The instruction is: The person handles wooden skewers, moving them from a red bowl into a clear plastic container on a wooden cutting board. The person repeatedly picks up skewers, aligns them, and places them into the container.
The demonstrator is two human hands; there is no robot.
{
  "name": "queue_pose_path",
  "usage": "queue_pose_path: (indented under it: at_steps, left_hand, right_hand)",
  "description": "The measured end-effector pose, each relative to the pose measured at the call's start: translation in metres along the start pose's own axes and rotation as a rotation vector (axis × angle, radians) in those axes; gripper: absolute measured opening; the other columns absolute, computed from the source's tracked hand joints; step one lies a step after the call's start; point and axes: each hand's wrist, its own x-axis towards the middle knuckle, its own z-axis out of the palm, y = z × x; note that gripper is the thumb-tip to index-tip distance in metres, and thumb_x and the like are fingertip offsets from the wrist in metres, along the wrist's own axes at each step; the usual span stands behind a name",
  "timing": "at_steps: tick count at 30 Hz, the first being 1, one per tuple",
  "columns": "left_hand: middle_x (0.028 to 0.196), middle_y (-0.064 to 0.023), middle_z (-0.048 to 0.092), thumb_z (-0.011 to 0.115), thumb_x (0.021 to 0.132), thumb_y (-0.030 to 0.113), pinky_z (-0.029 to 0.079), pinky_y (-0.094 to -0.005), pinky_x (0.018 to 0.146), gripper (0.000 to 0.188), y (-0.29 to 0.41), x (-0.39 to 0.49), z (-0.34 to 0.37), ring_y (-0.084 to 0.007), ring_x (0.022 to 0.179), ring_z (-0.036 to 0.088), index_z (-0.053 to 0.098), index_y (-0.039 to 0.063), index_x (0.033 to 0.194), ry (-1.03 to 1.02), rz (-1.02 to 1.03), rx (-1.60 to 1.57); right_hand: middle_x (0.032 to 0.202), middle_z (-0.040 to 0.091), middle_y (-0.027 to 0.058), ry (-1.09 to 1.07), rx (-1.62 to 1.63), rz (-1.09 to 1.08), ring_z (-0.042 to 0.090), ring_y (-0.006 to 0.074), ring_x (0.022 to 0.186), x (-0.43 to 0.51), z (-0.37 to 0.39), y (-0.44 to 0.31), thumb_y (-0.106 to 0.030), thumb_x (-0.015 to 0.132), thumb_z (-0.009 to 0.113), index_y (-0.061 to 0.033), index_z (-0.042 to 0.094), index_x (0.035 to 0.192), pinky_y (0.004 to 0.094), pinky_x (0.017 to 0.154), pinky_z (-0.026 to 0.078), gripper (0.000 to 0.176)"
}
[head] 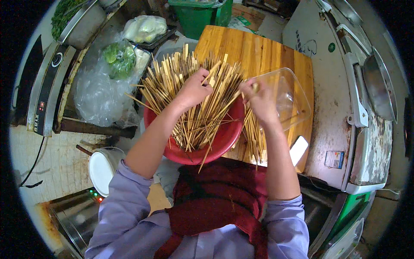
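Note:
A red plastic basin [223, 145] in front of me holds a thick, fanned-out mass of bamboo skewers [194, 113]. Over the middle of the mass, my left hand [195, 85] has its fingers closed on a flat-ended skewer [214, 68]. My right hand [260, 100] is at the basin's right rim, its fingers curled at the end of a skewer that slants down into the basin; motion blur softens its fingertips. Beneath and beside that hand, more skewers [254, 132] lie on the wooden table. A clear plastic tray [300, 103] is just right of it.
A white phone-like object [299, 150] lies at the wooden table's [258, 55] right edge. Bagged leafy greens [119, 58] and a plastic bag [100, 97] are at left, above a lidded white bucket [101, 173]. A green bin [200, 16] stands behind; a scuffed appliance [330, 106] stands right.

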Motion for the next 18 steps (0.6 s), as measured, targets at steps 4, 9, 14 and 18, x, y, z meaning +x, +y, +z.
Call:
queue_pose_path:
  at_steps: [4,9,14,18]
  left_hand:
    - [0.094,-0.0069,0.068,0.067,0.093,0.006,0.051,-0.0319,0.081,0.022,-0.001,-0.004,-0.016,-0.0156,0.086,0.061,0.064,0.0,0.113,-0.004,0.013,-0.117]
    - [0.111,-0.0073,0.069,0.068,0.098,0.01,0.052,-0.0282,0.081,0.036,0.001,-0.01,-0.031,-0.0131,0.095,0.063,0.061,0.0,0.132,-0.027,-0.037,-0.109]
    - [0.109,-0.0093,0.07,0.07,0.097,0.01,0.053,-0.0302,0.087,0.033,0.002,-0.023,-0.036,-0.016,0.099,0.065,0.063,-0.003,0.126,0.083,0.021,-0.14]
    - [0.107,-0.0074,0.071,0.073,0.096,0.012,0.052,-0.0297,0.088,0.037,0.005,-0.027,-0.044,-0.0134,0.099,0.064,0.064,-0.003,0.128,0.062,-0.017,-0.204]
  right_hand:
    - [0.09,0.072,0.0106,0.189,0.05,-0.223,0.069,0.0195,0.078,0.023,-0.016,-0.025,-0.024,0.105,0.066,-0.0022,0.068,0.105,0.0384,0.071,0.056,0.022]
    - [0.103,0.073,0.027,0.039,-0.62,-0.282,0.071,0.0458,0.096,0.031,0.035,-0.013,-0.025,0.098,0.069,-0.0007,0.067,0.109,0.0551,0.083,0.058,0.027]
    - [0.108,0.073,0.0236,0.098,-0.713,-0.227,0.071,0.0425,0.1,0.02,0.071,0.015,-0.026,0.095,0.076,-0.0029,0.066,0.112,0.0531,0.085,0.056,0.031]
    - [0.107,0.073,0.0218,0.096,-0.685,-0.193,0.072,0.0421,0.101,0.02,0.072,0.016,-0.029,0.093,0.078,-0.0044,0.066,0.116,0.0516,0.085,0.057,0.035]
